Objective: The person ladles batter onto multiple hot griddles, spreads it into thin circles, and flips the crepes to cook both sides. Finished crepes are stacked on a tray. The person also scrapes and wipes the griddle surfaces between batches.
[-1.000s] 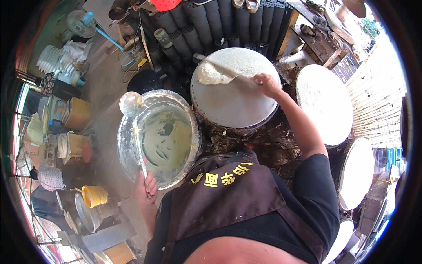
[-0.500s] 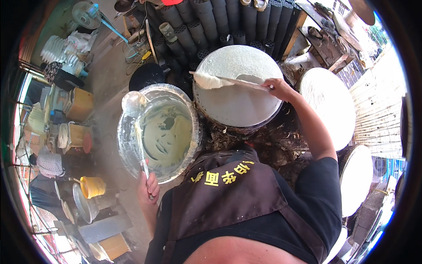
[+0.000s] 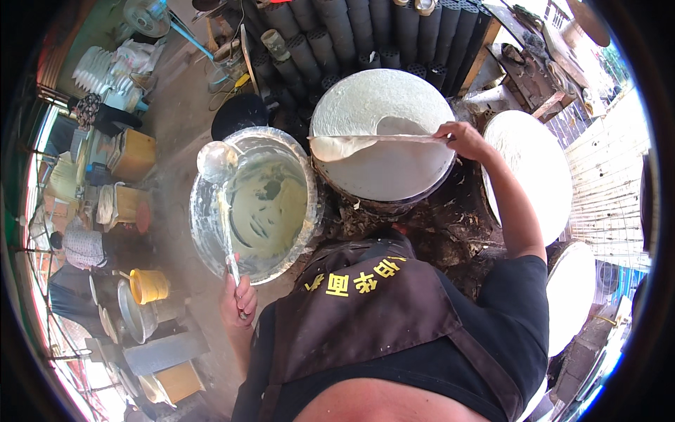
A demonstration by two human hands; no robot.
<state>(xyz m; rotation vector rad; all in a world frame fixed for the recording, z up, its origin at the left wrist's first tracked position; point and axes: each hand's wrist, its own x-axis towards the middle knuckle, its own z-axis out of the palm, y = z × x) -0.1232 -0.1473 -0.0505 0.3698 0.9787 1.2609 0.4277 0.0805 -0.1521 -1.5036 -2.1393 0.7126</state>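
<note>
My right hand (image 3: 464, 138) is closed on the right end of a long, thin scraper (image 3: 411, 136), which lies nearly level across a round griddle (image 3: 394, 179). Thick pale batter (image 3: 344, 148) has gathered along the scraper's near side, toward its left end. Beyond the blade spreads a rough whitish layer (image 3: 380, 95) with a smooth greyish oval patch in it; the nearer surface looks smooth. My left hand (image 3: 238, 301) grips the handle of a ladle (image 3: 218, 162), its batter-smeared bowl resting over the far left rim of a metal basin (image 3: 204, 232). Greenish-cream batter (image 3: 271, 211) covers the basin's bottom.
Black perforated briquette cylinders (image 3: 344, 35) are stacked behind the griddle. Two more round, pale-topped griddles (image 3: 527, 176) (image 3: 571, 295) stand at the right. Leftward are a fan (image 3: 148, 15), cardboard boxes (image 3: 133, 156), a yellow bucket (image 3: 149, 286) and another person (image 3: 84, 246).
The scraper's left end has swung toward me, taking the blade from slanted to nearly level. My right hand has shifted slightly right. My left hand and the ladle hold nearly the same place.
</note>
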